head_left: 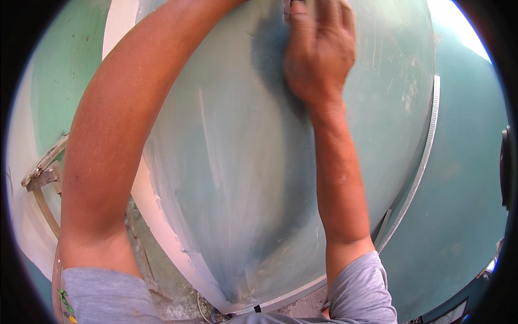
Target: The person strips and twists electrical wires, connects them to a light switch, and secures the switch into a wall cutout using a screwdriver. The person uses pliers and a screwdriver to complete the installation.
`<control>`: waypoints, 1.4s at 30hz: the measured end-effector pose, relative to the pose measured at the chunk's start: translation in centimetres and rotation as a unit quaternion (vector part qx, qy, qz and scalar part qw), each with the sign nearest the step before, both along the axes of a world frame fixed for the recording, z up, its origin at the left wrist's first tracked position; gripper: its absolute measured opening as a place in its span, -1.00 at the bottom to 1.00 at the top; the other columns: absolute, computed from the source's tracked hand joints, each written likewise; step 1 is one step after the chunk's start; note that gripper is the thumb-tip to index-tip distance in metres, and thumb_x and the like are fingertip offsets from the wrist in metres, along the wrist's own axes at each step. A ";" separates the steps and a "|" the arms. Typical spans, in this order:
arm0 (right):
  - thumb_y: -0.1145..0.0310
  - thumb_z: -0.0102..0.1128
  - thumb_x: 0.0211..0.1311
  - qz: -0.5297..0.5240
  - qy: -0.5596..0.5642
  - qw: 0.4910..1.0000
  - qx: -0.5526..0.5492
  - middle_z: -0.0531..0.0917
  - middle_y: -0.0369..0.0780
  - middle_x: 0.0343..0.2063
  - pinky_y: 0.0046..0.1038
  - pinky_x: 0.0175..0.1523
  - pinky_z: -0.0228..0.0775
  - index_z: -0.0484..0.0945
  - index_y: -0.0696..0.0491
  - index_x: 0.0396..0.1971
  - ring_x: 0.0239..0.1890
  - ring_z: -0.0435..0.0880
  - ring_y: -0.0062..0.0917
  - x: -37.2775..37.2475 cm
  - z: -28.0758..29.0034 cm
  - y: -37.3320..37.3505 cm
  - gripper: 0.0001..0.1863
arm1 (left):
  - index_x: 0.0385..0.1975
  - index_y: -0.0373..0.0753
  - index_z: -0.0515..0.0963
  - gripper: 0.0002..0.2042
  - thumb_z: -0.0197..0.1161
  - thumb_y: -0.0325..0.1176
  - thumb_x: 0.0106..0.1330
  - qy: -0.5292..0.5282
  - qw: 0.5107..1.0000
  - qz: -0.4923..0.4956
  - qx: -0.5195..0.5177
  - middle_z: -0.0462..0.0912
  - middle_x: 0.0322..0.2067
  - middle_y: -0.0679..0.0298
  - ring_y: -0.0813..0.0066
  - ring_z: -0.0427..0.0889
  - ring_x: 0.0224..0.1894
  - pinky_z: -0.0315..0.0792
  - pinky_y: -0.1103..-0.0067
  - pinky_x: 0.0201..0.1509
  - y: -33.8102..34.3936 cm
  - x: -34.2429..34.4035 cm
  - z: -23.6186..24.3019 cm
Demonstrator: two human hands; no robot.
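A large pale green board [232,135], streaked with whitish smears, lies in front of me. Over its far part is my right hand [321,62], its thumb and fingers bent round something at the upper edge of the view. Only a small dark and greyish bit [286,9] of that thing shows by the thumb, so its kind stays hidden. My left forearm [127,113] reaches across the board's left side; the left hand lies beyond the upper edge. A dark bluish shadow falls on the board beside my right hand and forearm.
A white strip with small marks [426,146] runs along the board's right side, next to a darker green panel [458,178]. Pale edging [164,216] borders the lower left. Worn wooden pieces [46,173] stand left of my arm. A thin wire [201,308] lies near the bottom.
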State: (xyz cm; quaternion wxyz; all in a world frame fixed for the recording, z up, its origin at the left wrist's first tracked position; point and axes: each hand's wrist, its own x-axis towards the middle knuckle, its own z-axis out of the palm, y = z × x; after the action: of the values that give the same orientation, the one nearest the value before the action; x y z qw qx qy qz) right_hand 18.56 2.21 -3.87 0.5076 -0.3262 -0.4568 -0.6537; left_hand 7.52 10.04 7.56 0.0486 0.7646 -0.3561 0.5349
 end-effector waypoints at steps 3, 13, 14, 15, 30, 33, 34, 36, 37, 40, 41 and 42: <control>0.12 -0.03 0.53 -0.103 -0.001 0.994 0.025 0.51 0.10 0.25 -0.05 0.45 0.23 0.47 0.16 0.32 0.37 0.44 0.04 -0.9 0.1 1.1 -0.45 | -0.31 -0.35 0.64 -0.69 -0.03 -0.29 0.41 0.000 0.997 -0.070 -0.024 0.60 -0.38 0.24 0.45 0.52 -0.29 0.47 0.48 -0.10 0.7 1.3 1.4; 0.13 -0.06 0.54 -0.153 0.069 0.986 0.005 0.51 0.14 0.27 -0.06 0.48 0.21 0.47 0.25 0.29 0.40 0.40 0.04 -2.2 1.6 1.0 -0.44 | -0.10 -0.40 0.58 -0.68 -0.04 -0.28 0.51 0.107 0.966 -0.209 -0.106 0.64 -0.10 0.12 0.32 0.57 0.01 0.39 0.42 0.25 2.3 1.2 2.6; 0.13 -0.07 0.54 -0.155 0.078 0.985 0.001 0.50 0.15 0.28 -0.06 0.49 0.20 0.45 0.27 0.30 0.41 0.38 0.05 -2.1 1.2 1.0 -0.43 | -0.09 -0.40 0.58 -0.68 -0.04 -0.28 0.52 0.116 0.965 -0.208 -0.108 0.64 -0.09 0.12 0.31 0.57 0.02 0.39 0.41 0.26 2.3 1.3 2.3; 0.12 -0.08 0.54 -0.158 0.084 0.984 -0.006 0.48 0.16 0.30 -0.07 0.51 0.16 0.42 0.29 0.32 0.44 0.35 0.05 -2.0 0.9 0.9 -0.41 | -0.09 -0.41 0.58 -0.68 -0.05 -0.28 0.53 0.126 0.964 -0.207 -0.111 0.64 -0.08 0.12 0.31 0.57 0.02 0.39 0.41 0.27 2.3 1.4 1.9; -0.02 0.13 0.48 0.028 0.023 0.962 -0.269 -0.10 0.15 0.59 -0.09 0.67 -0.32 -0.19 0.30 0.57 0.66 -0.23 -0.01 1.6 1.6 -3.2 0.00 | -0.06 -0.58 0.66 -0.46 0.38 -0.06 0.37 0.061 0.930 0.286 -0.220 0.78 -0.13 -0.15 0.16 0.79 -0.07 0.61 0.41 0.09 -2.0 -7.1 -6.3; 0.04 0.32 0.40 0.032 0.026 0.975 -0.219 -0.06 0.19 0.55 -0.11 0.63 -0.20 -0.24 0.26 0.56 0.62 -0.12 0.00 2.0 1.0 -3.1 0.09 | -0.13 -0.53 0.71 -0.56 0.39 -0.14 0.35 0.103 0.947 0.211 -0.221 0.81 -0.23 -0.10 0.20 0.82 -0.18 0.63 0.43 0.03 -1.8 -6.3 -7.0; 0.07 0.31 0.41 0.020 0.022 0.986 -0.164 0.09 0.18 0.51 -0.12 0.59 -0.06 -0.08 0.26 0.54 0.57 0.05 -0.03 2.0 0.4 -2.6 -0.01 | 0.23 -0.37 0.58 -0.41 0.47 -0.07 0.35 0.139 0.941 0.214 -0.223 0.76 -0.04 0.11 0.39 0.73 0.02 0.59 0.53 0.13 -0.3 -5.4 -6.9; 0.06 0.37 0.37 -0.041 0.018 0.995 -0.084 0.32 0.09 0.41 -0.23 0.44 0.25 0.19 0.26 0.47 0.39 0.37 -0.16 1.2 -0.4 -2.5 -0.12 | 0.16 -0.41 0.63 -0.46 0.47 -0.09 0.35 0.126 0.946 0.197 -0.222 0.79 -0.16 0.13 0.44 0.75 -0.09 0.61 0.56 0.04 0.3 -4.7 -6.9; 0.00 0.43 0.31 -0.091 0.018 0.994 -0.061 0.40 0.01 0.35 -0.31 0.32 0.40 0.30 0.26 0.41 0.25 0.51 -0.27 1.0 -1.3 -2.9 -0.13 | 0.12 -0.43 0.65 -0.48 0.47 -0.10 0.35 0.120 0.949 0.189 -0.222 0.80 -0.22 0.14 0.47 0.76 -0.15 0.62 0.58 0.00 0.7 -4.5 -6.9; 0.02 0.57 0.19 -0.011 0.106 0.989 -0.103 0.41 -0.02 0.32 -0.34 0.26 0.49 0.37 0.33 0.36 0.32 0.40 -0.28 0.7 -2.5 -3.4 -0.07 | 0.07 -0.41 0.69 -0.50 0.49 -0.10 0.34 0.076 0.944 0.219 -0.234 0.80 -0.20 0.15 0.49 0.75 -0.18 0.63 0.58 -0.04 0.0 -3.9 -7.5; 0.05 0.61 0.15 0.054 0.151 0.978 -0.135 0.37 0.00 0.33 -0.31 0.29 0.46 0.35 0.37 0.37 0.42 0.27 -0.23 0.6 -2.8 -3.4 -0.04 | 0.06 -0.42 0.69 -0.51 0.49 -0.10 0.34 0.077 0.945 0.223 -0.226 0.80 -0.20 0.15 0.50 0.75 -0.19 0.63 0.57 -0.04 0.0 -3.9 -7.5; 0.10 0.64 0.12 0.086 0.167 0.973 -0.131 0.46 -0.02 0.24 -0.31 0.25 0.50 0.39 0.38 0.33 0.34 0.39 -0.23 0.5 -2.8 -3.4 -0.06 | 0.05 -0.42 0.70 -0.52 0.49 -0.10 0.34 0.078 0.946 0.227 -0.217 0.80 -0.20 0.15 0.50 0.74 -0.21 0.63 0.57 -0.04 0.0 -3.9 -7.4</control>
State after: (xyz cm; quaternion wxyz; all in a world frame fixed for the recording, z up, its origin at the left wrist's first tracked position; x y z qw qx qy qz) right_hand 19.03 -1.18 -6.64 0.5842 -0.4539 -0.4735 -0.4780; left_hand 3.61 10.01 0.12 0.1183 0.8354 -0.0431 0.5351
